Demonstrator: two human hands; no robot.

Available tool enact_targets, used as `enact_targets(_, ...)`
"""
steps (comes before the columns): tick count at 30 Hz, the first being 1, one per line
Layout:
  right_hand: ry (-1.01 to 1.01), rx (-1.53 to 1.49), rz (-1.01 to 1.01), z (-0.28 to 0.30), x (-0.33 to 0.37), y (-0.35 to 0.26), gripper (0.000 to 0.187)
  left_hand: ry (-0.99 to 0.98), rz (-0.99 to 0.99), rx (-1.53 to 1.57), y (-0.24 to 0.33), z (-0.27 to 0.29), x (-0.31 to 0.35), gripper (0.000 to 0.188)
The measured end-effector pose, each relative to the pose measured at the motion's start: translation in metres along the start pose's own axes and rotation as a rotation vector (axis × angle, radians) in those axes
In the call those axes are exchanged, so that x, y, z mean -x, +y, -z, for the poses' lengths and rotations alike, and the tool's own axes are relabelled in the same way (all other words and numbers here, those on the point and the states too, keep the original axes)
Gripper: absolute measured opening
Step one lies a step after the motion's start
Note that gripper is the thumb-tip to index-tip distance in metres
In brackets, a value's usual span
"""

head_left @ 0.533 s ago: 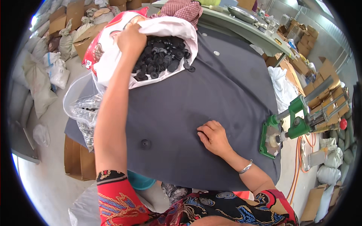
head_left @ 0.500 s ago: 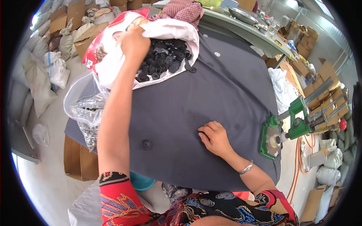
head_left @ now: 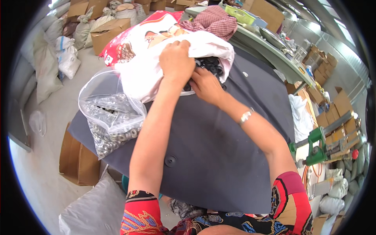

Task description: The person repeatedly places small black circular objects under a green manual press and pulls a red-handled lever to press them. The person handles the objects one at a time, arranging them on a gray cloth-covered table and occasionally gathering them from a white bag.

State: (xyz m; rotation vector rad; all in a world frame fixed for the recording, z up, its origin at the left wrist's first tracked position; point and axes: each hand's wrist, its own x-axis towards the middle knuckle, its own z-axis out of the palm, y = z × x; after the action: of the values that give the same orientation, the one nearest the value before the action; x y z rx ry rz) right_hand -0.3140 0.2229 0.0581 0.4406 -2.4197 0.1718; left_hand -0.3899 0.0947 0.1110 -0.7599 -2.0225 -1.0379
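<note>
My left hand (head_left: 177, 60) is closed on the folded white rim of a large red-and-white bag (head_left: 137, 78). Beside it, my right hand (head_left: 207, 85) reaches into the bag's mouth with its fingers bent together; its fingertips are partly hidden, and I cannot see what they hold. Black round disc-shaped parts (head_left: 213, 64) fill the bag's opening. One more black round part (head_left: 170, 161) lies by itself on the dark cloth (head_left: 219, 168), to the right of my left forearm.
Left of my left forearm lies a clear zip bag (head_left: 111, 113) of small metallic parts. A green hand press (head_left: 315, 147) stands at the right edge. Behind is a long table (head_left: 270, 49) with a tray and baskets. Cardboard boxes (head_left: 80, 160) and sacks (head_left: 68, 58) stand on the floor.
My right hand has moved from the cloth up into the bag's opening. My left hand stays on the bag's rim, which now covers more of the black parts. The view has shifted left.
</note>
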Motion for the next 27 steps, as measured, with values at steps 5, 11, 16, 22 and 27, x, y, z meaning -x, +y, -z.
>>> enact_targets(5,0.220,0.747,0.145,-0.076,-0.097,-0.019,0.011,0.082,-0.041,0.043,-0.005,0.001,0.001,0.019)
enact_targets(11,0.003,1.214,-0.217,-0.063,-0.111,-0.051,0.010,0.066,-0.097,0.024,-0.004,0.008,-0.003,0.015)
enact_targets(16,0.001,1.193,-0.211,-0.059,-0.105,-0.038,0.012,0.080,-0.092,0.016,-0.003,0.009,-0.006,0.013)
enact_targets(22,0.007,1.025,-0.169,-0.081,-0.103,-0.017,0.019,-0.014,-0.096,-0.099,-0.013,0.006,0.001,0.020)
enact_targets(27,-0.015,0.711,-0.110,-0.082,-0.096,0.022,0.026,-0.008,-0.097,-0.004,0.003,0.017,-0.006,0.019)
